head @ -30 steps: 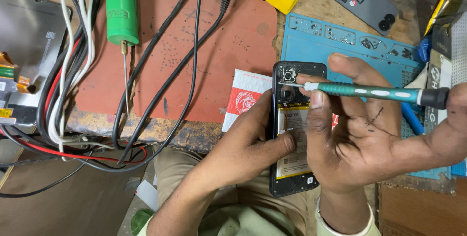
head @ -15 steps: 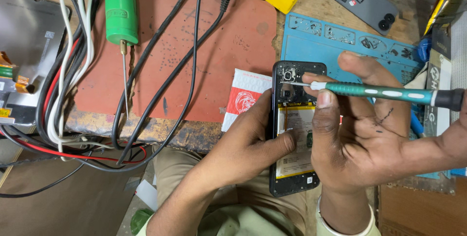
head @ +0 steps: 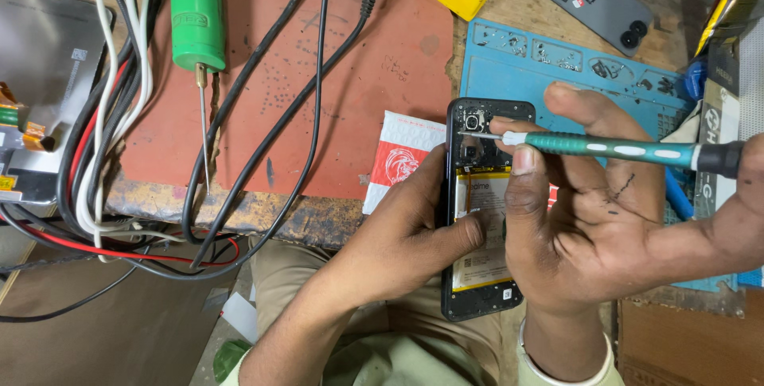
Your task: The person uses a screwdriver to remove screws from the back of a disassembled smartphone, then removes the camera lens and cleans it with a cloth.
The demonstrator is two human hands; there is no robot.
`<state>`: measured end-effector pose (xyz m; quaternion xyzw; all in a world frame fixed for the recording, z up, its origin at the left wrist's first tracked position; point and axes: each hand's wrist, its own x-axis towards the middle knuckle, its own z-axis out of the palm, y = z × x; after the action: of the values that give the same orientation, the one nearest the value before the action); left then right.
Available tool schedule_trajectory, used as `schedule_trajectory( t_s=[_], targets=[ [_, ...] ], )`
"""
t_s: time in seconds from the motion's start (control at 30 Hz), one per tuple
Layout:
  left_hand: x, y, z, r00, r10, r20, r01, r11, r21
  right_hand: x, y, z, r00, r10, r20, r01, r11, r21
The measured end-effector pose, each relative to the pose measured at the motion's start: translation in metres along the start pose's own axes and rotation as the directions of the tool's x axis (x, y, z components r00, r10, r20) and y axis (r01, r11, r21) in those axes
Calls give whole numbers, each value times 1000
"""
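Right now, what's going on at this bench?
A person is working on an opened phone with its back cover off, at the bench's front edge. The left hand grips its side, thumb on the battery. The right hand holds a teal screwdriver, tip at the phone's upper end near the camera.

Even, bright light falls from above on the table (head: 334,219), with only soft, short shadows under the cables (head: 263,123) and beneath the hands. The picture is sharp in the middle; the grey panel (head: 48,76) at the table's left edge shows mild glare, and the corners bend slightly.
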<state>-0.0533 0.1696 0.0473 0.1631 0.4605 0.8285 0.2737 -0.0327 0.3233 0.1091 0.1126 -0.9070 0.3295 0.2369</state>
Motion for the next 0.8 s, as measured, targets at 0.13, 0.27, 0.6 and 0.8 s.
schedule_trajectory(
  t_s=[0.13, 0.27, 0.6, 0.8],
  targets=[
    [0, 0, 0, 1000, -7, -5, 7, 1000, 23, -11, 9, 3, 999, -39, 3, 39, 998, 40],
    [0, -2, 0, 1000, 12, 4, -12, 1000, -14, -24, 17, 10, 986, -141, -90, 151, 982, 112],
    [-1, -1, 0, 1000, 8, -2, -8, 1000, 7, -17, 31, 8, 969, -213, -125, 207, 976, -59],
    [-2, 2, 1, 1000, -13, -14, 13, 1000, 28, -7, 16, 13, 972, -34, -232, 72, 985, 158]
  ],
)
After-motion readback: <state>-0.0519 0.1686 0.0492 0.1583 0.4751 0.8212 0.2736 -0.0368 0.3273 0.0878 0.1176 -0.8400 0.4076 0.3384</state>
